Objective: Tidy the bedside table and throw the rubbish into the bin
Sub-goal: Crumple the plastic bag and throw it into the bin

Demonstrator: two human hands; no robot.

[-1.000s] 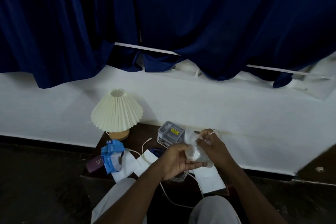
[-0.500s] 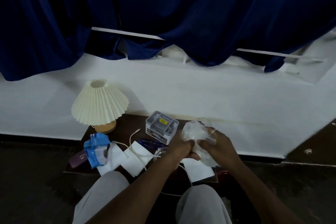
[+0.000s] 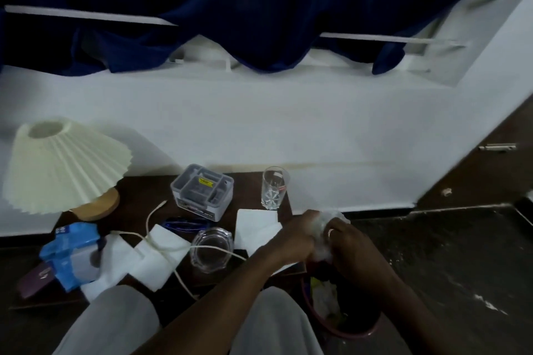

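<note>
Your left hand (image 3: 297,235) and right hand (image 3: 350,249) both clench one crumpled clear plastic wrapper (image 3: 324,225), fingers curled tight, just right of the bedside table (image 3: 135,196) and above the bin (image 3: 343,331) w/ rubbish inside. Yellow label on the grey organiser box (image 3: 202,192) is too blurred to read; same for the blue packet (image 3: 70,253) at near left.

Both hands off right edge of dark surface (image 3: 138,196), above bin (image 3: 343,331). Left hand (image 3: 297,236) and right hand (image 3: 350,248) together clutch crumpled clear plastic wrapper (image 3: 326,225); ring on a right finger. On surface: pleated cream lamp (image 3: 63,164), grey organiser box (image 3: 202,192), drinking glass (image 3: 274,190) upright, glass ashtray (image 3: 212,248), white napkins (image 3: 161,256), white cable (image 3: 155,242) across napkins and ashtray, blue packet (image 3: 72,253) at left edge. Bin holds rubbish.
</note>
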